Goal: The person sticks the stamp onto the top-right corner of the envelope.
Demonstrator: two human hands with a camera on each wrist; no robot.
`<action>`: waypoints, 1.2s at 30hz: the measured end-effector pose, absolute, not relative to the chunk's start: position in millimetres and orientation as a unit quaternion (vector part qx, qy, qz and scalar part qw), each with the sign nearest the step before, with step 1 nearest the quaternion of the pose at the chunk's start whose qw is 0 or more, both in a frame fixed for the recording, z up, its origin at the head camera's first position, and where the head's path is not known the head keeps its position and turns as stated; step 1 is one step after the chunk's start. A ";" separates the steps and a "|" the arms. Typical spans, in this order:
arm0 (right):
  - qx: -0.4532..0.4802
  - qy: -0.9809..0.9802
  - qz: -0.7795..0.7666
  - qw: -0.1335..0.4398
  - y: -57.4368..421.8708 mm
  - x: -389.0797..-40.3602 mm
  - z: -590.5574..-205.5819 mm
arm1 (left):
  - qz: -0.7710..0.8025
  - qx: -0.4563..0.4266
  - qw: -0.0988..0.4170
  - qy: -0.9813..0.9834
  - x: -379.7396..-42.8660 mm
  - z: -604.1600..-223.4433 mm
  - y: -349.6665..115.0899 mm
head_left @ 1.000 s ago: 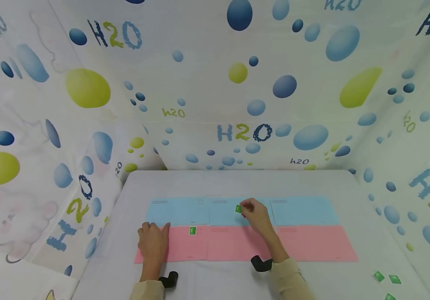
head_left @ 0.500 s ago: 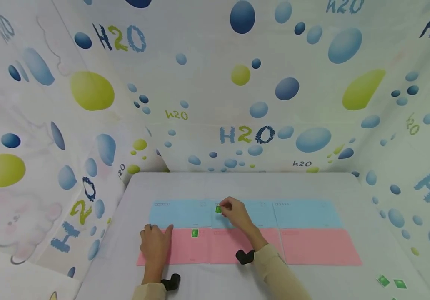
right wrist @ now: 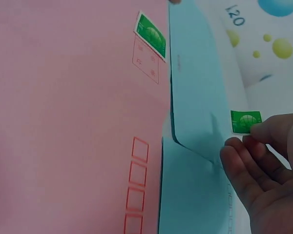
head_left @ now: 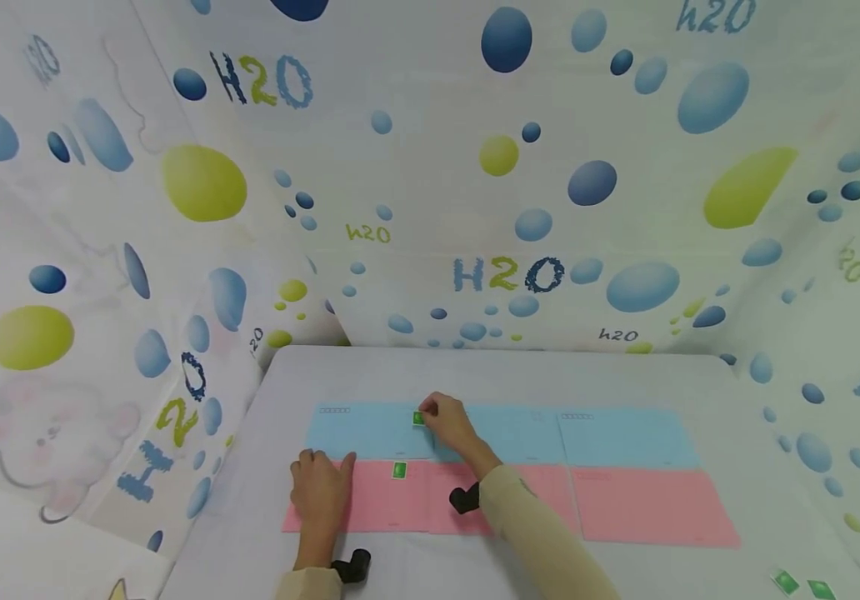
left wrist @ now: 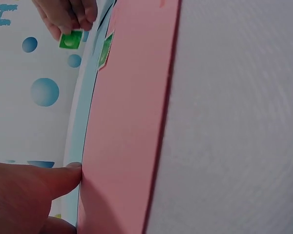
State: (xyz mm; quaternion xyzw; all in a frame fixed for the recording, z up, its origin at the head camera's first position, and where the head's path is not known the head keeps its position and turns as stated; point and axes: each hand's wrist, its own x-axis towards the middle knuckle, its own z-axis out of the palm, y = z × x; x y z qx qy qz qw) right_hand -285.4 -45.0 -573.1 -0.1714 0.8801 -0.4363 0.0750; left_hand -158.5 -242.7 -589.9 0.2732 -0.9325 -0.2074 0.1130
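My right hand (head_left: 451,423) pinches a small green postage stamp (head_left: 418,418) by its edge, above the right end of the left blue envelope (head_left: 362,433). In the right wrist view, thumb and fingers grip one side of this stamp (right wrist: 245,122), which is held up off the paper. My left hand (head_left: 321,492) rests on the left end of the left pink envelope (head_left: 373,510), thumb stretched out. A second green stamp (head_left: 399,471) lies on that pink envelope near its upper right corner, partly over a printed box (right wrist: 146,61).
More blue envelopes (head_left: 625,433) and pink envelopes (head_left: 655,508) continue the two rows rightward on the white tablecloth (head_left: 520,375). Loose green stamps (head_left: 785,582) lie at the front right. Patterned sheets (head_left: 415,167) hang behind and at both sides.
My right hand has carried its stamp left, from over the middle blue envelope to the left one's right end. My left hand stays on the pink envelope. The head view has shifted slightly.
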 end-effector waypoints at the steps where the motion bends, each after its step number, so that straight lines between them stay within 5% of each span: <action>1: -0.171 0.882 -0.433 0.074 -48.1 -286.3 -574.3 | -0.208 0.272 0.113 -0.933 -158.5 -590.5 -242.5; 22: -0.188 0.938 -0.288 -0.034 -83.0 -292.4 -589.3 | -0.208 0.268 0.118 -0.933 -156.9 -588.5 -243.2; 36: -0.182 0.942 -0.280 -0.010 -85.1 -297.2 -594.4 | -0.200 0.269 0.130 -0.933 -157.5 -586.1 -242.7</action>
